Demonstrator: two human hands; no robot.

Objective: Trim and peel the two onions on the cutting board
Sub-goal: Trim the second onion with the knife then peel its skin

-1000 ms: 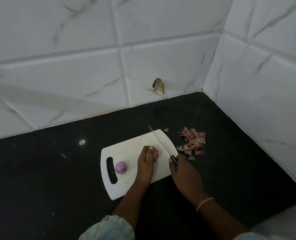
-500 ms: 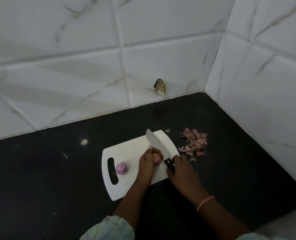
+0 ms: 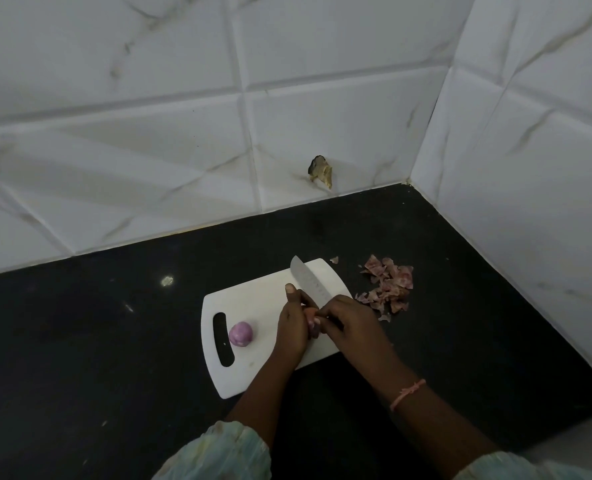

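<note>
1. I see a white cutting board (image 3: 253, 299) lying on a black countertop (image 3: 80, 323), tilted, its handle slot at the left end.
2. Left hand (image 3: 292, 325) is over the middle of the board, fingers curled round a small onion (image 3: 312, 325). Only a sliver of the onion shows between the two hands: pinkish, with a darker bit at the near end.
3. Right hand (image 3: 348, 322) is just right of the left one, touching it at the onion. Its fingers are curled round the knife (image 3: 310, 284) handle; the handle itself is hidden under the hand.
4. The blade points far-left from the right hand and passes over the far side of the board, close by the left thumb. I can't tell whether the edge touches the onion.
5. Second onion (image 3: 240, 334) sits on the board's left part, just right of the handle slot. Purple, smooth, apart from both hands.
6. A pile of onion skins (image 3: 388, 287) lies on the counter just off the board's right end. One loose scrap (image 3: 334, 260) lies by the board's far right corner.
7. There is a pink thread band (image 3: 407, 393) on the right wrist and pale sleeves (image 3: 218, 452) at the near edge of the view.
8. White marble-pattern tile walls (image 3: 149, 133) stand at the far side and the right; a brownish chipped spot (image 3: 320, 171) shows low on the far wall.
</note>
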